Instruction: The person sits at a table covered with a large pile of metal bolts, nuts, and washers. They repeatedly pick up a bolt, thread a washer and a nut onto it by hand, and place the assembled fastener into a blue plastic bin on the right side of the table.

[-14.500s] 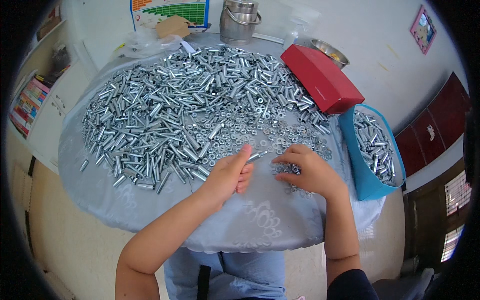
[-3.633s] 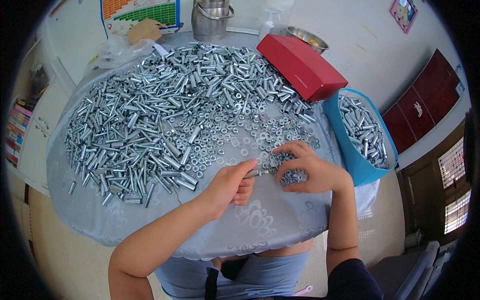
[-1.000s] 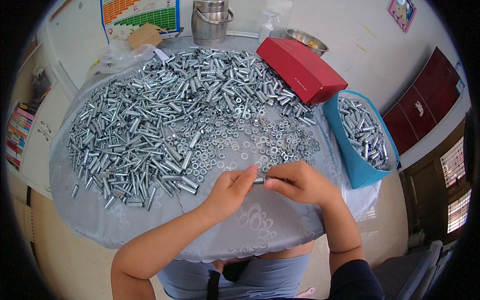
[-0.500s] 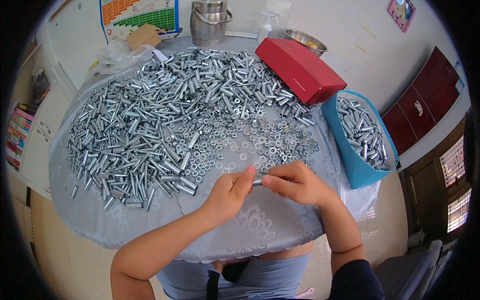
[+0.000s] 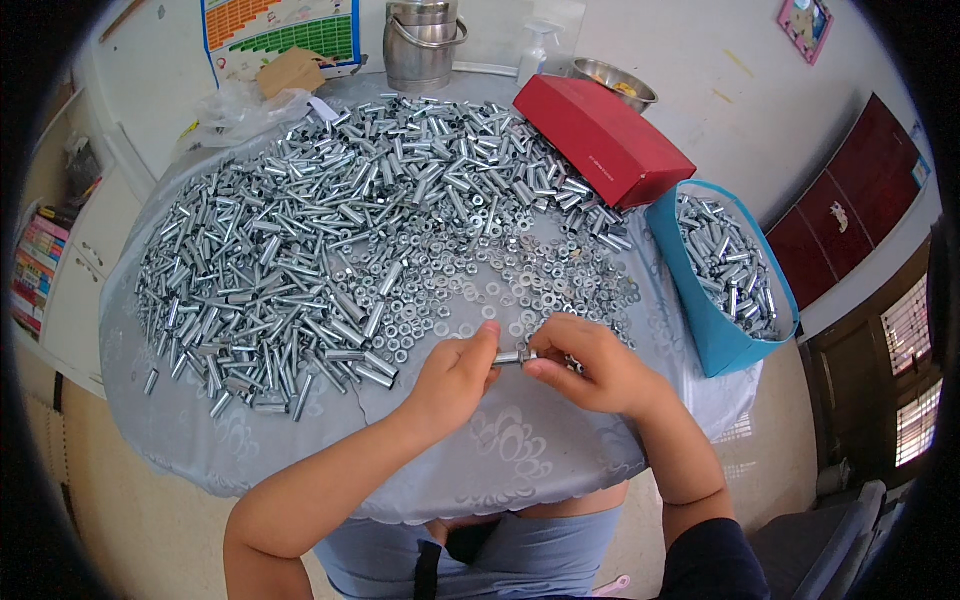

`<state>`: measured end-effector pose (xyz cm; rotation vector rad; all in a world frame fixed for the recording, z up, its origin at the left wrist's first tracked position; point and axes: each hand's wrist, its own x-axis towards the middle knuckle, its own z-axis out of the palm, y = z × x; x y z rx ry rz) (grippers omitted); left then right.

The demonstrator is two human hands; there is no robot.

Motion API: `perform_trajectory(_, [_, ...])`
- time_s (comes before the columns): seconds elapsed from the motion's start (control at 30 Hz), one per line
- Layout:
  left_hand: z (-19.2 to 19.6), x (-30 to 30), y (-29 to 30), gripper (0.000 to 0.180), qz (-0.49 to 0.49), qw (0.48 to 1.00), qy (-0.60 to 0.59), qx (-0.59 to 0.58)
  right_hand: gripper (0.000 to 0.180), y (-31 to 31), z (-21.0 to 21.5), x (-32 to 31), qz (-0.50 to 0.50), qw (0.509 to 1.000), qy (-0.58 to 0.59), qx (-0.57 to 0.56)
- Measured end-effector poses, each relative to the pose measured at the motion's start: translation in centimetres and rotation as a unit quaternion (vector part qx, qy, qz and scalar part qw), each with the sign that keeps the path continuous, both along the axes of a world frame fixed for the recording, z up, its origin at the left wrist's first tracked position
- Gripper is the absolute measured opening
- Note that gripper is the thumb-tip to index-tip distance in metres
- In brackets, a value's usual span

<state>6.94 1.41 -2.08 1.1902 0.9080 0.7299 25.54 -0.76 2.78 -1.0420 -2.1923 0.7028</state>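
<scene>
Between my two hands, over the near part of the table, lies a shiny metal bolt (image 5: 509, 357), roughly level. My left hand (image 5: 452, 385) grips its left end, thumb on top. At the other end, my right hand (image 5: 592, 368) pinches with thumb and forefinger at what looks like a nut or washer (image 5: 529, 355). The fingertips partly hide that end. Just beyond my hands are scattered washers and nuts (image 5: 555, 290). Farther left spreads a large heap of metal sleeves and bolts (image 5: 270, 250).
A grey patterned cloth covers the table (image 5: 420, 470). On the right stands a blue fabric bin (image 5: 715, 335) full of metal parts. A red box (image 5: 600, 140) sits at the back right, near a steel bowl (image 5: 640, 98), a spray bottle (image 5: 532, 62) and a lidded metal pail (image 5: 420, 55).
My hands have drawn slightly apart, so more of the bolt and the nut or washer at its right end shows. My left hand has shifted a little left.
</scene>
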Motion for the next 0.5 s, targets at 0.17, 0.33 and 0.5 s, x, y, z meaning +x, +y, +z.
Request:
perform_trajectory(0.17, [-0.07, 0.05, 0.26, 0.056, -0.009, 0.999, -0.022, -0.038, 0.015, 0.08, -0.14, 0.18, -0.019, 0.997, 0.003, 0.075])
perform_trajectory(0.33, [0.11, 0.22, 0.06, 0.055, -0.002, 0.999, -0.009, -0.034, 0.019, 0.52, 0.08, 0.63, -0.006, 0.992, -0.028, 0.124])
perform_trajectory(0.5, [-0.45, 0.28, -0.05, 0.054, -0.018, 1.0, -0.001, 0.024, 0.015, 0.4, -0.21, 0.87, 0.013, 0.999, -0.022, 0.044])
